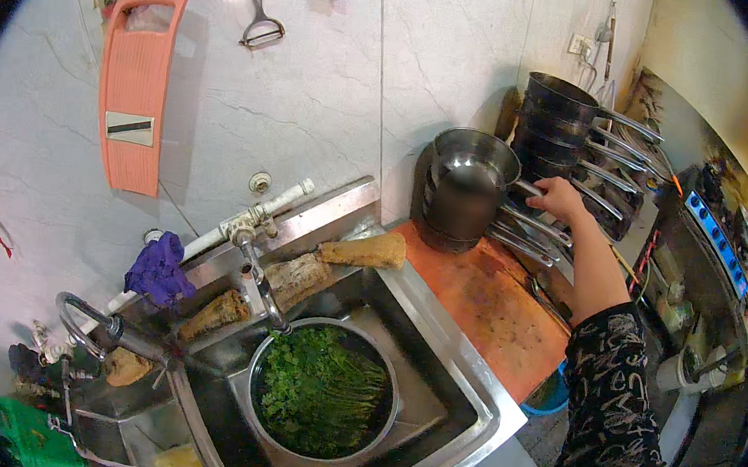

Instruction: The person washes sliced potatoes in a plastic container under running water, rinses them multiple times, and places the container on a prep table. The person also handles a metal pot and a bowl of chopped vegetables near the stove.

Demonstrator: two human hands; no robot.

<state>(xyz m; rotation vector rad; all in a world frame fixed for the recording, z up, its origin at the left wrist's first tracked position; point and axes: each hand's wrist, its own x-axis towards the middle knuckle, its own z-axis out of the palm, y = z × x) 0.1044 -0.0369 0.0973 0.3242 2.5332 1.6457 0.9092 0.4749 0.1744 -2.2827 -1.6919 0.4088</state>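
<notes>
My right hand (557, 199) grips the metal handle of the top saucepan (478, 150) in a stack. That saucepan seems to hold nothing, though a blurred patch hides part of its front wall. More pans sit nested below it on an orange board (495, 315), their handles pointing right. Just behind stands a second, taller stack of dark saucepans (553, 126). My left hand is out of view. Before me, a round metal basin (387, 433) of leafy green herbs (324, 385) in water stands in a stainless steel sink (429, 362).
A faucet (259, 283) reaches over the basin, with loofah-like pieces (362, 249) along the sink's back ledge. A purple cloth (161, 269) hangs on the pipe. An orange grater (136, 85) and a peeler (259, 6) hang on the wall. At right is a stove with blue control panel (718, 242).
</notes>
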